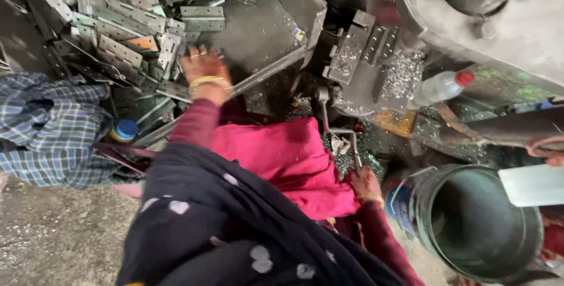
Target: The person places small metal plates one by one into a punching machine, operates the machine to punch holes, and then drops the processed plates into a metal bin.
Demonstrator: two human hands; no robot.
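Left hand (202, 68) fingers spread over metal hinges (120, 51), right hand (365, 183) gripping lever (341, 139)

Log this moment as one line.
left hand: reaching into flat perforated grey metal plates | right hand: gripping bent grey metal crank lever | dark round bucket: beside

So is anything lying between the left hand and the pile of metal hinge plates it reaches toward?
Nothing visible. The left hand is already at the edge of the hinge plates on the metal tray, with no object between. The right hand grips the machine's lever.
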